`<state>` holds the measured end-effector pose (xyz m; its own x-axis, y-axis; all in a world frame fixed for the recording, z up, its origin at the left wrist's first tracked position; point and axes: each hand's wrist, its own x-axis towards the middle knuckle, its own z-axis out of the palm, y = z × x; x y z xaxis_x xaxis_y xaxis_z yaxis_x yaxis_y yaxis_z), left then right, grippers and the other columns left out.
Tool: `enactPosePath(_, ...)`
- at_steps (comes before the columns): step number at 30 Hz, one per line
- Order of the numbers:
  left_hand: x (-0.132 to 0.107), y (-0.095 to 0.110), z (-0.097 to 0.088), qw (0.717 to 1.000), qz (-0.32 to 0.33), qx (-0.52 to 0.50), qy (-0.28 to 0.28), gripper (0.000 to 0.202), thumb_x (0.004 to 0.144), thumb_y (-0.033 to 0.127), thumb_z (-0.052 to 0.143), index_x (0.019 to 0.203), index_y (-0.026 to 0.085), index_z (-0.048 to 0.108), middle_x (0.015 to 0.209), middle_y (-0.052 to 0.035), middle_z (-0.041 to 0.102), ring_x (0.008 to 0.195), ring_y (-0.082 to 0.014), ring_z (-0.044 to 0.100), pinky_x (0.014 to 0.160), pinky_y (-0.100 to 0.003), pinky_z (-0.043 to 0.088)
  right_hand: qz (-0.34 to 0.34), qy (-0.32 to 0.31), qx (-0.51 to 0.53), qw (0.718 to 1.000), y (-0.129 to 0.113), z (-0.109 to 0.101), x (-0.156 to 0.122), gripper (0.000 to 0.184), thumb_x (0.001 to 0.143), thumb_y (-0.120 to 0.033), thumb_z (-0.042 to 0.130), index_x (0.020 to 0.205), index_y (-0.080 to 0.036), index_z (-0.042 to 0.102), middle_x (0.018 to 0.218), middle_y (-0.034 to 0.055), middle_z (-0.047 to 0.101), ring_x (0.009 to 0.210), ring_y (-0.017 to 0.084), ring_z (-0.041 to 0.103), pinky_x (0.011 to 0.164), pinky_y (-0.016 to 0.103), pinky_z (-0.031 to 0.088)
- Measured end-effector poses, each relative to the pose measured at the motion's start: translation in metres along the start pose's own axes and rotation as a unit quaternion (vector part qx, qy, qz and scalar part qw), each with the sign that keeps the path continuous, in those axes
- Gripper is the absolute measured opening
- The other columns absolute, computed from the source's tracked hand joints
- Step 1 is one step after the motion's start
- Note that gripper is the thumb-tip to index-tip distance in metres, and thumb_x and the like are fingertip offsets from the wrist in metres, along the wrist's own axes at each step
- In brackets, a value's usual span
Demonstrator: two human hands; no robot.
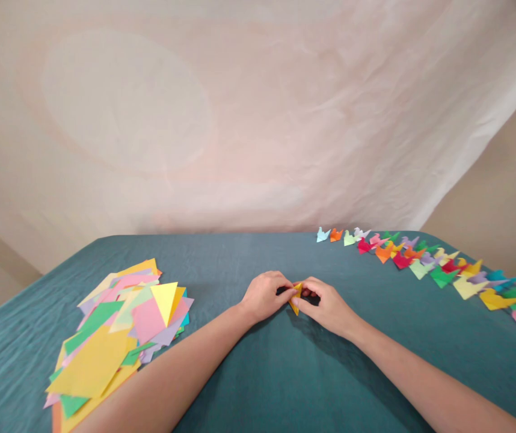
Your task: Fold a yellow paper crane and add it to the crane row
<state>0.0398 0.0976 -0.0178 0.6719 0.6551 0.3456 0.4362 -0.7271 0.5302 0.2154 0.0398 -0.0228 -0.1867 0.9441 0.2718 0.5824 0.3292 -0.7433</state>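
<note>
A small folded piece of yellow-orange paper (296, 298) is pinched between both my hands at the middle of the teal-covered table (258, 373). My left hand (264, 296) grips its left side with curled fingers. My right hand (325, 305) grips its right side, fingers closed on it. The paper's lower tip points down toward the cloth.
A loose pile of coloured paper squares (118, 337) lies at the left, with a folded yellow triangle (165, 300) on top. A long row of several folded paper cranes (429, 261) runs along the right side. A pale cloth backdrop (240, 120) hangs behind the table.
</note>
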Motion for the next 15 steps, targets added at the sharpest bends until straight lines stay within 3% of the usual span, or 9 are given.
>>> enactPosePath(7, -0.0008, 0.0007, -0.0002, 1.0, 0.005, 0.031, 0.002, 0.021, 0.086, 0.034, 0.053, 0.085, 0.02, 0.068, 0.084, -0.0024, 0.066, 0.081, -0.0159, 0.059, 0.076, -0.024, 0.044, -0.001, 0.021, -0.035, 0.999, 0.0031, 0.0055, 0.0012, 0.018, 0.075, -0.024, 0.059, 0.091, -0.018, 0.063, 0.081, 0.0036, 0.058, 0.074, 0.017, 0.054, 0.069, 0.029, 0.045)
enactPosePath(15, -0.0013, -0.005, -0.0045, 0.999, 0.016, -0.035, -0.024, 0.016, 0.084, 0.029, 0.057, 0.089, 0.02, 0.069, 0.085, -0.0018, 0.067, 0.08, -0.0146, 0.06, 0.077, -0.023, 0.044, -0.005, 0.018, -0.03, 0.999, 0.0086, 0.0068, 0.0021, 0.021, 0.074, -0.022, 0.061, 0.094, -0.019, 0.063, 0.084, 0.0036, 0.06, 0.077, 0.017, 0.055, 0.071, 0.029, 0.045)
